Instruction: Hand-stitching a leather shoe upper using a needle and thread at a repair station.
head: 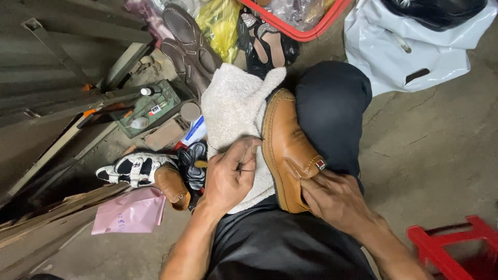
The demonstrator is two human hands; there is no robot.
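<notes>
2 hands (231,179), 1 tan shoe (285,150), 1 white towel (231,106), 1 red stool (456,249).

Soft, even daylight falls from the far right; the white plastic bag (415,46) glares slightly. The left side lies dim and shadowed. Focus is sharp, edges bend wide-angle.

Shoe (288,150) lies on towel (233,111), towel across the person's lap. Left hand (228,179) on towel just left of shoe, fingers (248,148) touching its edge. Right hand (334,199) at shoe's near end, fingers (311,189) on it. Left of left fingers, on floor (430,150): sandals (136,168), second shoe (174,186), paper bag (129,212). Beyond them: tool tray (150,109), boots (189,46). Stool (454,249) right of right hand; plastic bag (415,46) far right, beyond it.
</notes>
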